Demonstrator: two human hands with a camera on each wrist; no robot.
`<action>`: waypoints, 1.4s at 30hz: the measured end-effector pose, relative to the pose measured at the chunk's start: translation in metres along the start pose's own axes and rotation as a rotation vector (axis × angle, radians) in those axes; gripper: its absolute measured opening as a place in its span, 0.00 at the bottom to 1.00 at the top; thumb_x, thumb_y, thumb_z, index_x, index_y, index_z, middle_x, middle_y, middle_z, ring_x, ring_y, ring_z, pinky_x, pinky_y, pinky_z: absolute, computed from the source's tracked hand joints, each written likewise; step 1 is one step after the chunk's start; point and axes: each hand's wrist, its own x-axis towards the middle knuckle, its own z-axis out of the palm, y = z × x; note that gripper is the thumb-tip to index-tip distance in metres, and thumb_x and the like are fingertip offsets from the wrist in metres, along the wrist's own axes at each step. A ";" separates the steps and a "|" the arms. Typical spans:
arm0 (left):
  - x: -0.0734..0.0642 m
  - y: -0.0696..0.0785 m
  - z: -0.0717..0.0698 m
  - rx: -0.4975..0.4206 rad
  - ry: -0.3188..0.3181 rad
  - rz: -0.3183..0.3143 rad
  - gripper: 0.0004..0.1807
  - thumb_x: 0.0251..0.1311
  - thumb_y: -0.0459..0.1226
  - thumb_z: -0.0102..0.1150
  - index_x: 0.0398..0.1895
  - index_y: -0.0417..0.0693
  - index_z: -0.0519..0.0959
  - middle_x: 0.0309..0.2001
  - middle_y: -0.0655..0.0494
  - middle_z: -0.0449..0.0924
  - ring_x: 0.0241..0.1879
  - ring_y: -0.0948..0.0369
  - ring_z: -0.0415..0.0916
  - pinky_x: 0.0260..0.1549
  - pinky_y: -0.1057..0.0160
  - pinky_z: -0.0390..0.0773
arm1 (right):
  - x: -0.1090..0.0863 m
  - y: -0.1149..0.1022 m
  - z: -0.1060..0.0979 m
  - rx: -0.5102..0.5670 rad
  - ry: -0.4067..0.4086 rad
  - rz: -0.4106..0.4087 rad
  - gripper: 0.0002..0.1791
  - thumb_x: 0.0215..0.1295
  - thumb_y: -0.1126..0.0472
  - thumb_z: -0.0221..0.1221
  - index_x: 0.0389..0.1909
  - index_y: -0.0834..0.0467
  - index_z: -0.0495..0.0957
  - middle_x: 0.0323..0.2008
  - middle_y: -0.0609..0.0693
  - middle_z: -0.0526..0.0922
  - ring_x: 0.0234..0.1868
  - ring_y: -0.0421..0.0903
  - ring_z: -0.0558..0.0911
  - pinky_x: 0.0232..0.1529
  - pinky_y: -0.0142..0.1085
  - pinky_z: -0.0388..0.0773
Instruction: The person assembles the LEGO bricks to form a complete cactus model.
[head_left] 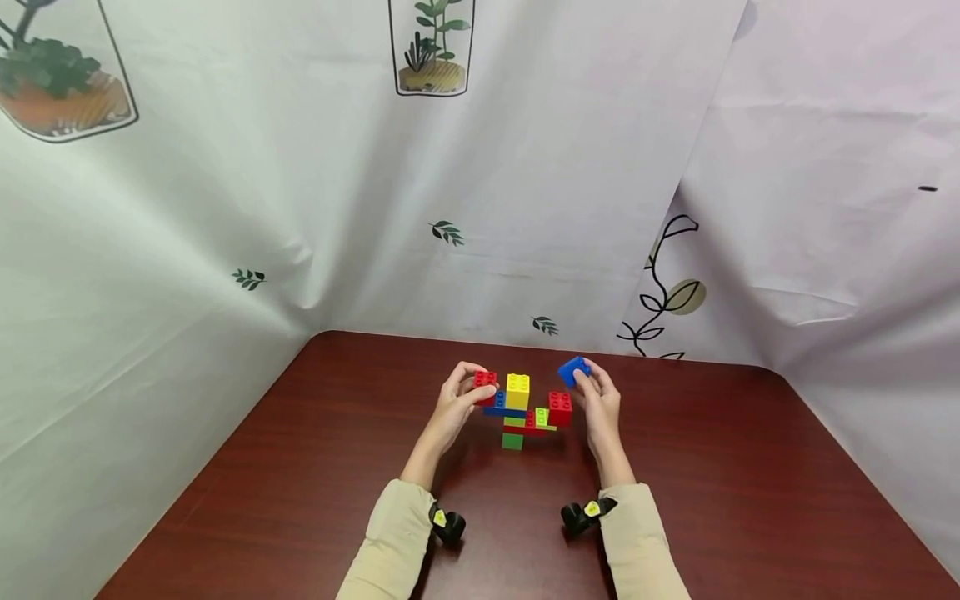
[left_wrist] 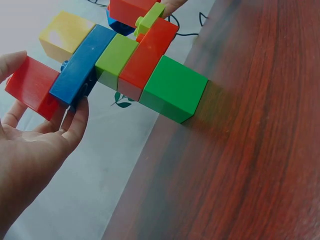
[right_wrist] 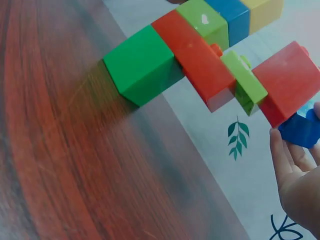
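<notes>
A toy building-brick structure stands on a single green brick (head_left: 512, 442), branching out to both sides. Its left arm is a long blue brick (left_wrist: 80, 65) carrying a yellow brick (head_left: 517, 392) and, at the end, a red brick (left_wrist: 34, 87). My left hand (head_left: 452, 407) grips that red brick, with fingertips also under the blue one. On the right arm, a long red brick (right_wrist: 195, 55) bears a thin lime brick (right_wrist: 244, 80), topped by another red brick (head_left: 559, 408). Beside it, my right hand (head_left: 603, 408) pinches a loose blue brick (head_left: 573, 371), tilted.
The structure stands on a dark red-brown wooden table (head_left: 300, 483). White cloth (head_left: 570, 167) with printed plants hangs behind and around it. Each wrist wears a black camera on a strap, such as the left camera (head_left: 450, 528).
</notes>
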 end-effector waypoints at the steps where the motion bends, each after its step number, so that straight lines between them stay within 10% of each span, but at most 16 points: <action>1: 0.000 0.000 0.000 -0.003 0.000 -0.001 0.14 0.61 0.31 0.57 0.49 0.43 0.69 0.42 0.52 0.83 0.40 0.63 0.79 0.46 0.56 0.79 | -0.001 -0.001 0.001 0.009 0.003 0.004 0.26 0.73 0.58 0.52 0.68 0.63 0.65 0.66 0.66 0.69 0.42 0.29 0.80 0.59 0.43 0.74; 7: 0.001 0.000 0.001 -0.002 -0.007 -0.004 0.14 0.62 0.31 0.57 0.49 0.43 0.69 0.45 0.43 0.81 0.40 0.63 0.79 0.46 0.56 0.80 | -0.002 -0.003 0.002 0.019 0.009 0.009 0.25 0.73 0.59 0.52 0.67 0.63 0.66 0.66 0.65 0.70 0.42 0.28 0.80 0.61 0.44 0.73; 18: 0.001 -0.001 -0.001 0.001 -0.008 0.015 0.13 0.62 0.32 0.57 0.48 0.44 0.69 0.39 0.60 0.82 0.40 0.63 0.79 0.44 0.60 0.80 | -0.004 -0.018 0.012 -0.045 -0.011 -0.132 0.23 0.71 0.63 0.55 0.64 0.65 0.69 0.61 0.69 0.74 0.41 0.28 0.80 0.43 0.21 0.79; 42: 0.002 -0.001 0.000 -0.005 -0.007 -0.006 0.14 0.62 0.32 0.57 0.49 0.42 0.69 0.47 0.40 0.81 0.41 0.63 0.80 0.46 0.58 0.79 | -0.037 -0.043 0.049 -0.233 -0.286 -0.417 0.22 0.67 0.67 0.58 0.62 0.62 0.72 0.56 0.64 0.77 0.52 0.61 0.80 0.58 0.47 0.77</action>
